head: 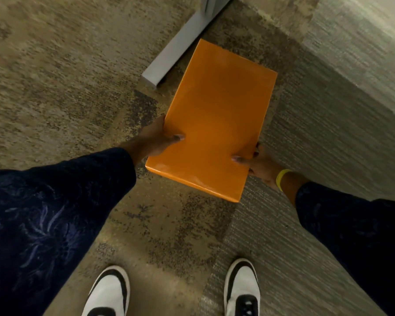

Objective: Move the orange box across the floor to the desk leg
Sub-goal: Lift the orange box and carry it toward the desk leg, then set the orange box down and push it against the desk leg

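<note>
Orange box (pixel 214 117) is hanging above the carpet (pixel 55 87), gripped at its near sides by left hand (pixel 155 140) and right hand (pixel 260 165), nearly reaching the desk leg (pixel 176 49), setting down remaining.

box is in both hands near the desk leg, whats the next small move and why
Probably ease the orange box forward and down so it settles beside the grey desk leg. The left hand and right hand grip its near end from either side, and its far end already overlaps the leg's foot in view, so little travel looks left.
</note>
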The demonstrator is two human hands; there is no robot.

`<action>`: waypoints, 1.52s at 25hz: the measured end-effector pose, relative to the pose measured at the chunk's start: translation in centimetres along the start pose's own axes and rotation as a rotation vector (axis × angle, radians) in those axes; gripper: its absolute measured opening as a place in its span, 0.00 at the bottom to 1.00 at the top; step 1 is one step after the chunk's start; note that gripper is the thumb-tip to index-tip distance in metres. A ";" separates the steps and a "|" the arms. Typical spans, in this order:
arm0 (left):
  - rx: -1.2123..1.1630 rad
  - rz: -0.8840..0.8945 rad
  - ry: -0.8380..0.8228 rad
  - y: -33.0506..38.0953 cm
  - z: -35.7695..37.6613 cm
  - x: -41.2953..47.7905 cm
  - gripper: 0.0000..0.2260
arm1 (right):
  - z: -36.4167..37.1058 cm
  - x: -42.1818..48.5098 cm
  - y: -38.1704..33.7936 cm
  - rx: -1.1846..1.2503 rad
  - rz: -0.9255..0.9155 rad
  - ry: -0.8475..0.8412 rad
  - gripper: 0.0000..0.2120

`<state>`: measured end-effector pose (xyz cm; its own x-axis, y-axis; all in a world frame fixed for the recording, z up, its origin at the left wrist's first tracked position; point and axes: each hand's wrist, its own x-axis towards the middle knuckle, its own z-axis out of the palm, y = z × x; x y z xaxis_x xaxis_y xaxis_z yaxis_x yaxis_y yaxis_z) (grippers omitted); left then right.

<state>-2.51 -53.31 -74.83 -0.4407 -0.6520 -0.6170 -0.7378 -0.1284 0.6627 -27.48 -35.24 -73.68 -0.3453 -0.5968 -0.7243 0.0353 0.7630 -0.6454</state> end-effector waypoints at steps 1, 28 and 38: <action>0.034 -0.009 0.006 0.2 0.2 -0.3 0.34 | 0.0 -0.2 0.0 -0.059 -0.018 0.027 0.49; 1.077 0.682 0.265 0.8 -0.5 -9.7 0.50 | 8.0 -9.0 1.0 -1.070 -0.385 0.395 0.54; 1.044 0.653 0.235 -1.5 2.2 -6.2 0.48 | 7.7 -6.0 2.9 -0.986 -0.370 0.432 0.53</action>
<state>0.20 -47.46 -72.87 -0.8538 -0.5017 -0.1388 -0.5159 0.8511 0.0975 -18.09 -31.38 -73.08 -0.4820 -0.8361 -0.2621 -0.8230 0.5346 -0.1920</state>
